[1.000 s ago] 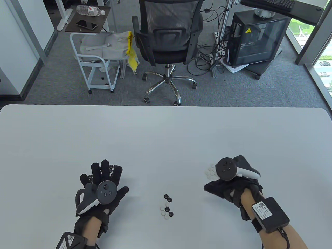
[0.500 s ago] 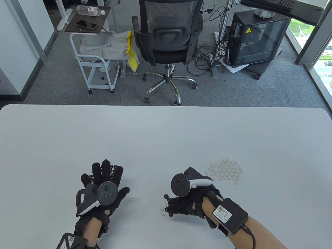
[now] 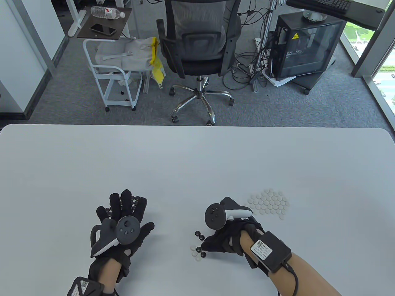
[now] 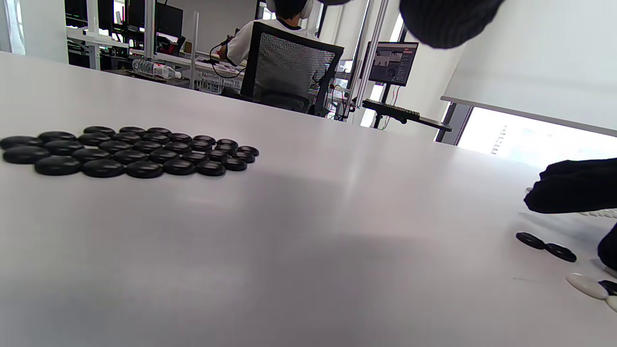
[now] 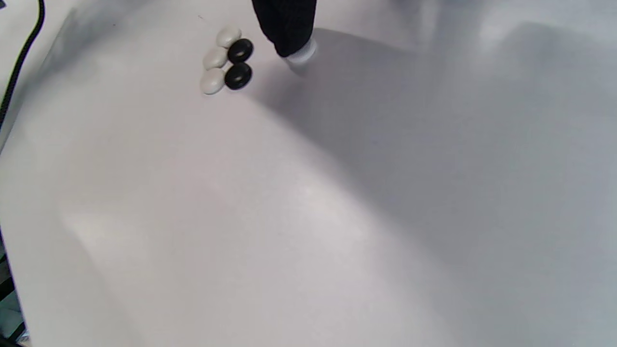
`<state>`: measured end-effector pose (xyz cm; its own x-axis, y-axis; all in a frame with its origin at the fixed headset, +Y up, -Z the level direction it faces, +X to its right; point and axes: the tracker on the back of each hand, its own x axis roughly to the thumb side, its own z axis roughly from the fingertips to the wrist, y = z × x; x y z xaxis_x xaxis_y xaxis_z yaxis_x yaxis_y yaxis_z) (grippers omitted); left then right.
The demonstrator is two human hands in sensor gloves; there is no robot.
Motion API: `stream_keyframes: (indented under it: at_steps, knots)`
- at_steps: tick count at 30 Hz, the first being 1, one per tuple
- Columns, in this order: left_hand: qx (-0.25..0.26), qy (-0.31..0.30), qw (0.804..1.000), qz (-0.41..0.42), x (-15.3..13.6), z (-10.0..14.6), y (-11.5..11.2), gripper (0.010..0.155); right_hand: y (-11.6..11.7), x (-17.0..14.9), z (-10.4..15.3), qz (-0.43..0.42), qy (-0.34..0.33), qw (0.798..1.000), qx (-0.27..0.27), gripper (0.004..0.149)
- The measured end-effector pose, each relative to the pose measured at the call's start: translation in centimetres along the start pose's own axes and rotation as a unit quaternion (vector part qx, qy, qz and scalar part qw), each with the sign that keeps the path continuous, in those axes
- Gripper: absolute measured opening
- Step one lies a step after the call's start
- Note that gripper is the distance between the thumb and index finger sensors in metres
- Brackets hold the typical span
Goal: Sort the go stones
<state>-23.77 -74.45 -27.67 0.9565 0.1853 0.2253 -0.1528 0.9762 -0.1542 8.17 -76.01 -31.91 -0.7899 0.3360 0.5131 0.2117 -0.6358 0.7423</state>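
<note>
Nearest the table's front edge, the right hand [image 3: 223, 240] reaches leftward to the small mixed cluster of stones [image 3: 197, 246] at centre front. In the right wrist view one gloved fingertip [image 5: 288, 29] presses down on a white stone [image 5: 301, 53], just beside three white and two black stones [image 5: 226, 60] that lie touching one another; whether a thumb also pinches the stone cannot be told, so the grip of this hand stays uncertain. Two further black stones [image 3: 199, 235] lie at the far end of the cluster (seen low and side by side in the left wrist view, just beside the right hand).

Left of the cluster and well apart from it, the left hand [image 3: 122, 219] lies palm down on the white table [image 3: 197, 160], fingers straight and spread, holding nothing. Its fingers cover part of the sorted patch of black stones [image 4: 125, 152], which the left wrist view shows as a flat, close-packed group.

Slightly farther back, to the right, the sorted white stones [image 3: 268, 202] form a similar close-packed patch, just beyond the right hand's tracker [image 3: 220, 214].

Beyond the table stand an office chair [image 3: 197, 46], a white trolley [image 3: 112, 71] and a black computer case [image 3: 304, 44].
</note>
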Motion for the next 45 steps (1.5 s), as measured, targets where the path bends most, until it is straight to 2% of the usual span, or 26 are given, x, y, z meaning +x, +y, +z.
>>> stream_keyframes:
  at_steps: [5, 9, 14, 25, 30, 33, 38, 45]
  knots:
    - [0.001, 0.000, 1.000, -0.002, 0.1, 0.0, 0.0, 0.080, -0.5, -5.6, 3.0, -0.032, 0.088, 0.995, -0.016, 0.068]
    - [-0.005, 0.001, 1.000, -0.006, 0.1, 0.0, -0.1, 0.080, -0.3, -10.6, 6.1, -0.072, 0.167, 0.982, -0.046, 0.069]
    - [-0.004, 0.001, 1.000, -0.003, 0.1, 0.0, -0.1, 0.080, 0.5, -14.7, 8.8, -0.118, 0.223, 0.965, -0.072, 0.069]
    - [-0.007, 0.001, 1.000, -0.007, 0.2, -0.1, -0.1, 0.080, 0.8, -16.3, 9.2, -0.123, 0.246, 0.957, -0.087, 0.070]
    - [-0.007, 0.001, 1.000, -0.007, 0.2, -0.2, -0.2, 0.080, -0.7, -15.5, 9.1, -0.134, 0.233, 0.958, -0.101, 0.072]
    - [-0.008, 0.000, 1.000, -0.009, 0.3, -0.2, -0.2, 0.080, -1.9, -13.5, 8.8, -0.118, 0.199, 0.966, -0.114, 0.072]
    - [-0.007, 0.001, 1.000, -0.006, 0.2, -0.2, -0.2, 0.080, -2.9, -8.3, 7.0, -0.074, 0.106, 0.985, -0.112, 0.071]
    - [-0.003, -0.001, 1.000, -0.006, 0.2, -0.2, -0.1, 0.080, -1.7, -0.8, 2.8, -0.005, -0.002, 0.998, -0.068, 0.072]
